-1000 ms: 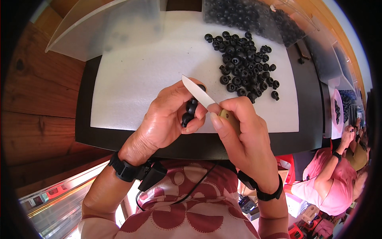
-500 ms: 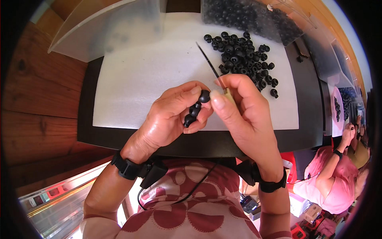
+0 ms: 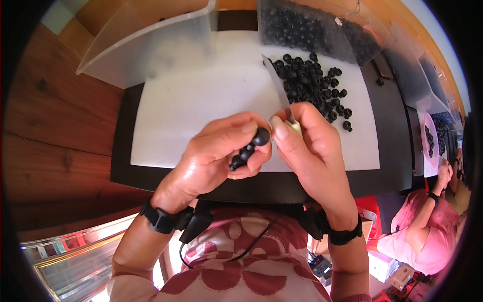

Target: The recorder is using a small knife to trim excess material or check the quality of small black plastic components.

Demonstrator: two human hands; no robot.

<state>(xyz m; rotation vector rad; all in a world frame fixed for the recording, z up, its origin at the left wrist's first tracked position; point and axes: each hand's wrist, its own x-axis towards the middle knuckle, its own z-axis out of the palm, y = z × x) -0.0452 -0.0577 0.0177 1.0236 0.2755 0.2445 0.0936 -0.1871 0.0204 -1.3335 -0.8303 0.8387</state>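
Note:
My left hand [image 3: 214, 148] is closed around several round black knobbed parts [image 3: 260, 136]; one shows between thumb and forefinger, and others sit in the curled fingers below it. In my right hand [image 3: 314, 148] is a knife [image 3: 280, 90], gripped by its pale handle, with the blade pointing up and away. My right thumb tip is close beside the top black part; whether it touches is hard to tell. Beyond the knife lies a loose pile of the same black parts [image 3: 309, 83] on a white sheet [image 3: 186, 121].
A clear bin of black parts [image 3: 312, 32] stands behind the pile, and a translucent bin [image 3: 151, 50] is at the far left. The sheet lies on a dark table [image 3: 128, 116]. On the right, a person in pink [image 3: 420, 226] works near a pink basin [image 3: 429, 138].
The knife has turned, so its flat blade side shows instead of its thin edge. The top black part has rotated in my left fingers. The whole view has shifted slightly.

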